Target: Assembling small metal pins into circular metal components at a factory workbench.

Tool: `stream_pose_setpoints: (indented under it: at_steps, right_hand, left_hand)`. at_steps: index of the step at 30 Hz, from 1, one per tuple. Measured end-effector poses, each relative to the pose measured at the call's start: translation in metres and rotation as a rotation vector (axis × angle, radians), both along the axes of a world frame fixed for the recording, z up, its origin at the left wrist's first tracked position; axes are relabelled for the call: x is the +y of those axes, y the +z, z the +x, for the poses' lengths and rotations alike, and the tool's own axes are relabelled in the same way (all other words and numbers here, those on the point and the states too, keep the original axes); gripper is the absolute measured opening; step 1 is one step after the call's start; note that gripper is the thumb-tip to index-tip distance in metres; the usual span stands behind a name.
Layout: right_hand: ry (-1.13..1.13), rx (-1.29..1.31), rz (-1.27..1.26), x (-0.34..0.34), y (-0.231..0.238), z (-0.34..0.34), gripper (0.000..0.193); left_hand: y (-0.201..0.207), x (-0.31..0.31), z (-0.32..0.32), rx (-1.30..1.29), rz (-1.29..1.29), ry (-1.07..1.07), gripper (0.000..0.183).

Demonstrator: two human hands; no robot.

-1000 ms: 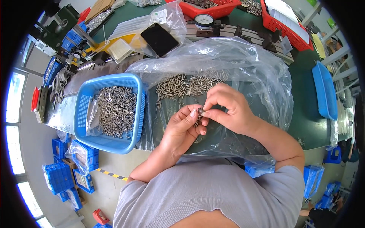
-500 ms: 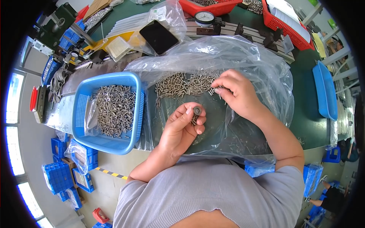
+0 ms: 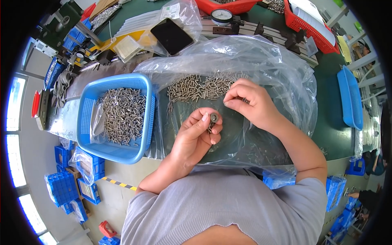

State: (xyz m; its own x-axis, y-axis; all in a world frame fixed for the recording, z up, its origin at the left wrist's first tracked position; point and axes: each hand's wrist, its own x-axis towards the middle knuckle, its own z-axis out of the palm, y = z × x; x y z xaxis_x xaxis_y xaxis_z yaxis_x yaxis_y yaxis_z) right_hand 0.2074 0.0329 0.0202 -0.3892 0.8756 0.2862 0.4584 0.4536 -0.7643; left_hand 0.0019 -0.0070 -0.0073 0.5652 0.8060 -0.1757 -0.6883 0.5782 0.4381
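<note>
A: What is being held by the left hand [image 3: 194, 134]?

B: A small round metal piece [image 3: 214, 117] is pinched between thumb and forefinger, so the grip there is narrow. Some small metal bits [image 3: 210, 128] are seen just below it, within the curled fingers.

A: And how is the right hand [image 3: 253, 104] placed?

B: It is raised to the right of the round piece, apart from it and near the edge of a pile of metal pins [image 3: 188, 89]. Thumb and forefinger are brought close together in a narrow grip; whether anything is held between them cannot be told.

A: Where is the pile set?

B: On the green surface [image 3: 332, 139], beyond the left hand, and it is bordered on its far side by folds of clear plastic sheeting [image 3: 261, 55].

A: What is placed to the left?

B: A blue basket [image 3: 83, 118], in which many more pins [image 3: 124, 118] are heaped beside a small clear bag [image 3: 98, 127].

A: And farther back?

B: A dark phone-like device [image 3: 172, 36] is laid near a dial gauge [image 3: 221, 16].
</note>
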Motion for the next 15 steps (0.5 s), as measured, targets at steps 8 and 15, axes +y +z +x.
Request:
stream_pose_setpoints:
  at_steps: [8,15]
  right_hand:
    - [0.134,0.365,-0.444,-0.016,0.006,-0.010,0.004]
    - [0.142,0.329,-0.396,-0.018,0.010,-0.013,0.006]
  left_hand:
    - [-0.001,-0.001,0.001,0.043,-0.009,-0.007,0.018]
    - [0.000,0.000,0.002,0.073,-0.021,-0.004,0.018]
